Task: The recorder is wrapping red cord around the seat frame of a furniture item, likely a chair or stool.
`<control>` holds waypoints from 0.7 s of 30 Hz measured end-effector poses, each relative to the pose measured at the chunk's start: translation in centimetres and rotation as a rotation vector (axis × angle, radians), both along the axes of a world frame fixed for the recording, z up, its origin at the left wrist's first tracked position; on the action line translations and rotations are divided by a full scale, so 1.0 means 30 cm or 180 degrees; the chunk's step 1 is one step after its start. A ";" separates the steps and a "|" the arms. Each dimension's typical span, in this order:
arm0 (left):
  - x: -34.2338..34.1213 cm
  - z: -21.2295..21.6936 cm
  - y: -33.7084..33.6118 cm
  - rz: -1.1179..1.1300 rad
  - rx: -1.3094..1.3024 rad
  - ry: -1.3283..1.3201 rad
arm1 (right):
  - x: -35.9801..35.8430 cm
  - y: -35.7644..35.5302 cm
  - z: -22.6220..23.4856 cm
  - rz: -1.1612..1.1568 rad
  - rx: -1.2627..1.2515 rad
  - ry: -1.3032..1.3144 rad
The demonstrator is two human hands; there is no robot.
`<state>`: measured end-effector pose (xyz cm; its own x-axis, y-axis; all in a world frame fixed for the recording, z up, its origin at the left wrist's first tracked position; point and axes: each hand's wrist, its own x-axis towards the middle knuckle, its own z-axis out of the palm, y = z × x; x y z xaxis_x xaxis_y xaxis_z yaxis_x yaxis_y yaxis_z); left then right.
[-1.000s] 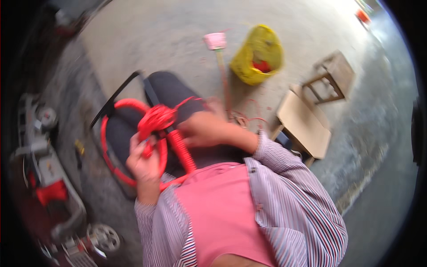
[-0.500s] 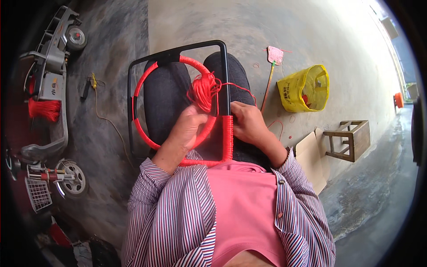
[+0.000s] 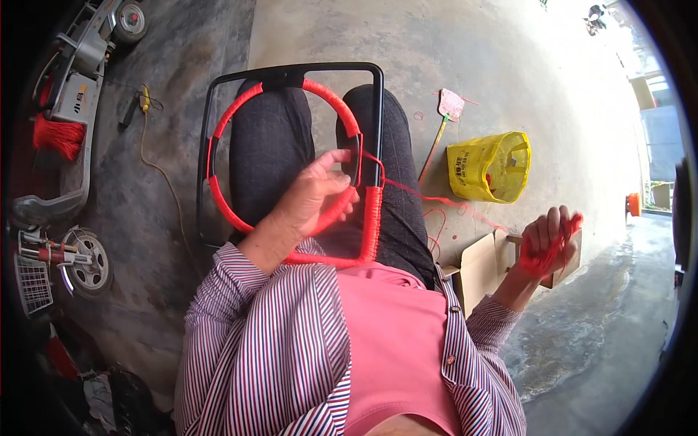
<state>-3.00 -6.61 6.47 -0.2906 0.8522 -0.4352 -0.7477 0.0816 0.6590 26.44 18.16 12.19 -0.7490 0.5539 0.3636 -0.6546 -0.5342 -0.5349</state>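
Note:
Across my thighs lies a black rectangular frame [image 3: 379,109] with a round ring [image 3: 234,116] inside it. Red cord is wound over most of the ring and along the frame's near right corner. My left hand [image 3: 313,195] grips the ring's right side, its fingers curled around the rim. Out to the right, my right hand [image 3: 544,238] is closed on a bundle of red cord [image 3: 538,263]. From there a strand of cord [image 3: 414,192] runs, partly blurred, back to the frame's right bar, just above the wound part.
On the floor at right stand a yellow bin-like container [image 3: 476,171], an open cardboard box [image 3: 480,272] and a wooden stool [image 3: 568,258], partly behind my right hand. A pink fly swatter [image 3: 451,105] lies beyond my knees. Scooters [image 3: 73,102] and a cable [image 3: 174,189] are at left.
My right hand has swung from the frame's right bar far out to the right, taking the cord bundle off the ring. The strand is now drawn out. My left hand stays at the ring.

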 end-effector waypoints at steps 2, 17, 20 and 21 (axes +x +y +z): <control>0.003 -0.002 -0.007 0.0005 0.0041 0.0024 | 0.010 0.034 -0.035 -0.0942 -0.0447 -0.0809; 0.020 -0.046 -0.011 -0.0057 -0.0258 0.0231 | -0.329 -0.264 -0.089 0.0205 0.0230 -0.2380; 0.021 -0.041 -0.006 -0.0062 -0.0287 0.0362 | -0.276 -0.207 -0.109 -0.0076 0.0184 -0.2320; 0.020 -0.038 -0.002 -0.0043 -0.0280 0.0361 | -0.289 -0.169 -0.076 -0.0513 0.0044 -0.2427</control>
<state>-2.40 -6.66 5.33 -0.3310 0.8163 -0.4734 -0.6672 0.1523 0.7291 17.76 13.08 9.92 -0.7055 0.6763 -0.2119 -0.1723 -0.4537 -0.8743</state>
